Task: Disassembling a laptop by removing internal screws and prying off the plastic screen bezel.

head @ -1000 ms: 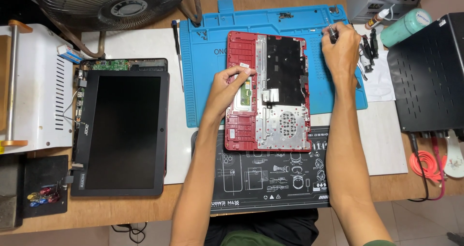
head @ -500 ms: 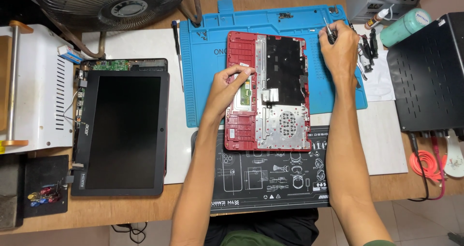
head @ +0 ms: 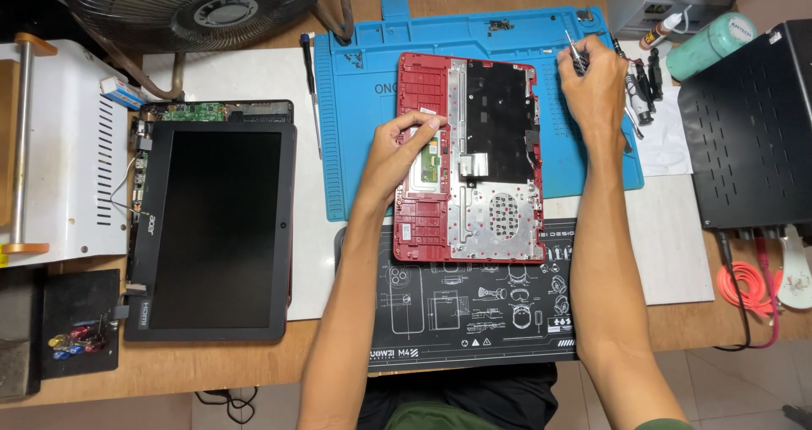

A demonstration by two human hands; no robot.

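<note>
Left hand rests fingertips, loosely curled and holding nothing, on an opened red laptop base; right hand pinches a small screwdriver at its far-right corner.

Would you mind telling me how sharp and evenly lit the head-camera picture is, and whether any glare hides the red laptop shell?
Head view: light is soft and even, shadows faint beside the left hand and right hand; the red laptop shell is sharp, its metal plate free of strong glare; the black screen panel stays matte; the fan and table edges bow slightly from the wide lens.
</note>
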